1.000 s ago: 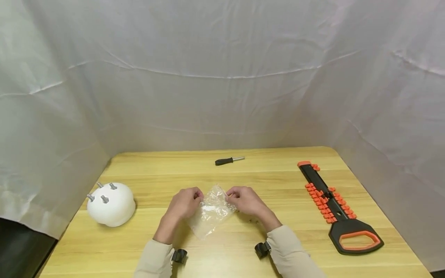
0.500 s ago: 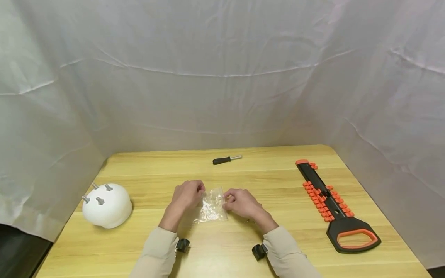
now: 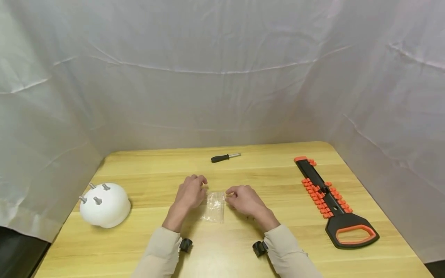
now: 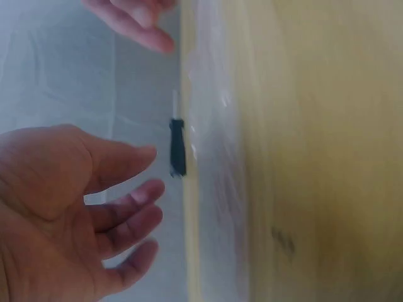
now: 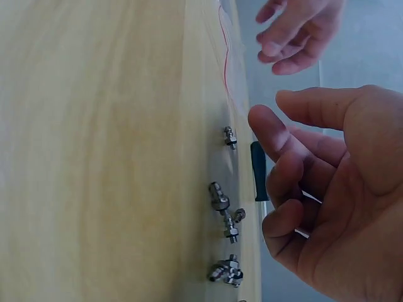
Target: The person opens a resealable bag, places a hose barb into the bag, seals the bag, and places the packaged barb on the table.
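**Bag down flat, both hands off their pinch**

Clear zip bag (image 3: 213,208) lies on the table (image 3: 222,255) between the two hands, roughly square to the person. Flat is probably how it is easiest to leave it smooth.

Left hand (image 3: 192,194): fingers spread loosely, a clear gap to the thumb, nothing in them. It sits over the bag's left side. Right hand (image 3: 244,200): thumb and forefinger near each other but parted, other fingers softly bent; tips just beside the bag's right edge, contact impossible to tell.

Small metal fittings (image 5: 220,201) lie loose below the right hand, presumably kept there for easy reach. The screwdriver (image 3: 219,158) is near the far edge, likely parked out of the way; black-and-orange rack (image 3: 332,200) and white rounded form (image 3: 107,208) sit well out to either side.

Against a second ago: the bag was skewed and pinched at both sides; now it lies straighter, left fingers opened.
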Tool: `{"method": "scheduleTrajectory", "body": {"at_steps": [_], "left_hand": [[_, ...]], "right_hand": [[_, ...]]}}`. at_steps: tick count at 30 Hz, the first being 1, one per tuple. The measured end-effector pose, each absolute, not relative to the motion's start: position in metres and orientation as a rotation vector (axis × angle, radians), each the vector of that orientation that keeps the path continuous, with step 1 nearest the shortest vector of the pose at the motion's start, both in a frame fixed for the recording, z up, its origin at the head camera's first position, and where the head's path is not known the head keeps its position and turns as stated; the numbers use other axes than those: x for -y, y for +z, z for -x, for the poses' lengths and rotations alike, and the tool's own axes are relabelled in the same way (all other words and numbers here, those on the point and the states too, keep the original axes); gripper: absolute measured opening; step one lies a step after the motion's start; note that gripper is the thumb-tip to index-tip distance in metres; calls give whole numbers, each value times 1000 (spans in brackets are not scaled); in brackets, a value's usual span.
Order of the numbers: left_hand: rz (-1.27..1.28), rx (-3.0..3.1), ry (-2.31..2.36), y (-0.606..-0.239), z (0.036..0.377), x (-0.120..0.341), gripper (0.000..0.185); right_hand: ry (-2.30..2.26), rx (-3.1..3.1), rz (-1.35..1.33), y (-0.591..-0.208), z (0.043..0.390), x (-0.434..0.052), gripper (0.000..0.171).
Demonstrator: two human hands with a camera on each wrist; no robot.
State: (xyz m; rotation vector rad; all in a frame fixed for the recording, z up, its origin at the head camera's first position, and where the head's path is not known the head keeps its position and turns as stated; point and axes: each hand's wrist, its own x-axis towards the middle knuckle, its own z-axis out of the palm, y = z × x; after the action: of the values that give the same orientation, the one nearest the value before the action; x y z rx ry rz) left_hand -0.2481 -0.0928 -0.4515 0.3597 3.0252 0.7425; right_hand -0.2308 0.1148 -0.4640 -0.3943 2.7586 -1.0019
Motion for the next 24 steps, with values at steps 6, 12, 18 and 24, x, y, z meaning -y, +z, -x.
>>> {"method": "scheduleTrajectory", "body": {"at_steps": [6,12,18,24], "left_hand": [[-431,-2834,856,-450,232,77,9],[-483,-2766,791,-461,224,64,14],[-484,-2757,727,-461,222,58,22],[-446,-2749,678,-458,222,54,24]], "right_hand": [[-1040,-2770,392,-468,232,-116,26],[-1097,-2762,394,-472,232,-116,28],[-1127,-2745,373,-473,232,-118,33],[-1143,-2747,360,-471,232,-119,32]]}}
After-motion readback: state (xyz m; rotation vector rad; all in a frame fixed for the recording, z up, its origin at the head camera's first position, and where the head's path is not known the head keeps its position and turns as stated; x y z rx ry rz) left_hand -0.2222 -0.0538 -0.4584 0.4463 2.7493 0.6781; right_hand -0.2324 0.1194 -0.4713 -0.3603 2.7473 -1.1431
